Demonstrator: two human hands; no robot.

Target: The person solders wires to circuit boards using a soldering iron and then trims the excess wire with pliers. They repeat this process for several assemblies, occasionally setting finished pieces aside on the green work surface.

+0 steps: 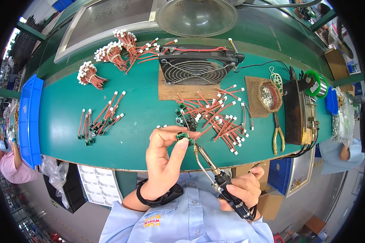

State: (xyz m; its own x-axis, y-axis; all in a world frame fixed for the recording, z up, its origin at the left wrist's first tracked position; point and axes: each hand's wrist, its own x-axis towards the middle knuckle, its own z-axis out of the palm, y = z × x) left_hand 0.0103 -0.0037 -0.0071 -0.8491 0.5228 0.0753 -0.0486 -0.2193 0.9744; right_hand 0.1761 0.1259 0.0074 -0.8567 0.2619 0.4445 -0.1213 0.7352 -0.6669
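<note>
Between the thumb and fingers of my left hand [164, 152] is a small green circuit board [183, 137]. My right hand [243, 189] is wrapped around a black-handled soldering iron [232, 198] with a thin metal feed tube alongside its shaft. The iron's tip is at the board's right edge, where a red-and-black wire [207, 130] runs off; whether tip and board touch is too small to tell. Just beyond my left fingers are several loose small boards [179, 117] and a pile of red-and-black wires with white connectors [221, 111].
A black fan [196, 67] stands at the back. Tied wire bundles [91, 75] and wired boards [95, 128] lie left, beside a blue bin [30, 121]. Rightward are a round pot [267, 97], pliers [278, 135], a black soldering station [296, 109] and a green solder spool [317, 84].
</note>
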